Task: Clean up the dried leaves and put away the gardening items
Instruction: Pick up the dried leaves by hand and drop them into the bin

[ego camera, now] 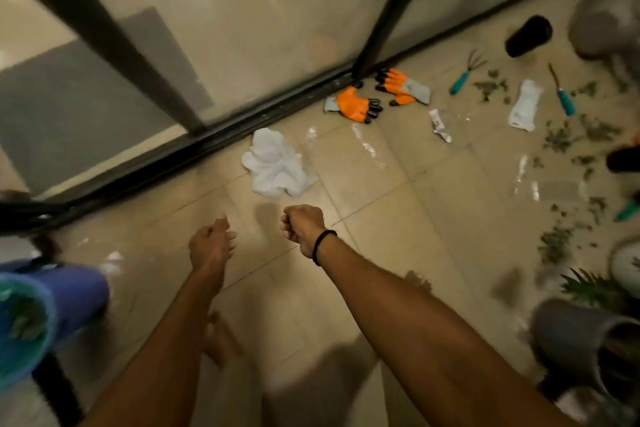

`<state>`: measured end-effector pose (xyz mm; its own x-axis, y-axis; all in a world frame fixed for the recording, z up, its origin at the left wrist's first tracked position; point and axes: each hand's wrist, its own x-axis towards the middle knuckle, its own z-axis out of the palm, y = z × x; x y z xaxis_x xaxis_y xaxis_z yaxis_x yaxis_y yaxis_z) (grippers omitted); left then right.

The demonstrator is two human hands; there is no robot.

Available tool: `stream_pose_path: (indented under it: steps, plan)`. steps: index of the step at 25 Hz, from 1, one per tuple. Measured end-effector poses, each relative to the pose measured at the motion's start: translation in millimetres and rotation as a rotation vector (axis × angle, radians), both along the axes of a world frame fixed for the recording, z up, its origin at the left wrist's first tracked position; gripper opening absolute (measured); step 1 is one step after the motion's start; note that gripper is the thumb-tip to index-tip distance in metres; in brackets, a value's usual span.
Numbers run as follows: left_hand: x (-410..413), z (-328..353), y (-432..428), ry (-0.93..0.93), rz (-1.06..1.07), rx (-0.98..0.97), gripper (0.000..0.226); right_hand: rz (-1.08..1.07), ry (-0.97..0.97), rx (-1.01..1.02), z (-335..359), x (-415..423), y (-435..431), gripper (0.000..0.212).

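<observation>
The right hand [303,229] is curling into a tight fist and is gripping nothing that I can see. A thin black elastic band [323,247] is sitting around its wrist. The left hand [211,246] is hanging beside it with fingers loosely bent and is also holding nothing, though blur is softening its outline. Both hands are hovering above the glossy beige tiled floor [363,218].

Just beyond the hands, a crumpled white cloth [275,163] is lying in soft folds close to the black metal door track [221,139]. Farther along this track, a pair of orange rubber gloves with grey cuffs and black claw tips [355,104] is lying near the door post. To the right of the gloves, a small pronged hand rake with a teal handle [465,74], a flat white packet [524,104] and a slim tool with a teal handle [562,94] are lying apart from each other. The dried leaves [557,139], small, grey-green and curled, are spreading over the tiles around and below these tools, toward the right edge.

A black cylindrical pot [528,36] is sitting near the far corner; I cannot tell if it is upright. A blue plastic bucket with a teal rim [69,288] is being cut off by the left edge and is blurred. A grey round pot [571,333] is being cut off at the lower right. A bare foot [221,340] is showing only as a blur beside the left forearm.
</observation>
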<state>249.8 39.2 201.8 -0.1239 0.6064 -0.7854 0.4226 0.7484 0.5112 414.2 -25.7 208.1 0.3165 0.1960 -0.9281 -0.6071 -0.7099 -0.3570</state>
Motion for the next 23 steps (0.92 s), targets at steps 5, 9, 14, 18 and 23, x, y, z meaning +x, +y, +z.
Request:
stream_pose_path:
  steps: [5,9,14,18,23]
  plan:
    - [175.6,12.4,-60.2,-0.036,-0.336,0.06,0.036,-0.076,-0.169,-0.05,-11.7,159.6,-107.9,0.014]
    - [305.7,11.0,-127.7,0.012,-0.539,0.139,0.03,-0.103,-0.283,-0.113,-24.0,267.3,-200.9,0.011]
    - [453.8,17.8,-198.0,0.07,-0.776,0.211,0.024,-0.093,-0.358,-0.118,-8.4,391.2,-284.3,0.016]
    - [570.4,26.3,-230.9,0.029,-0.866,0.287,0.017,-0.142,-0.448,-0.128,0.8,485.1,-320.8,0.015]
    - [678.6,12.6,-228.2,0.01,-0.929,0.386,0.016,-0.283,-0.465,-0.146,-15.9,578.6,-311.9,0.014]
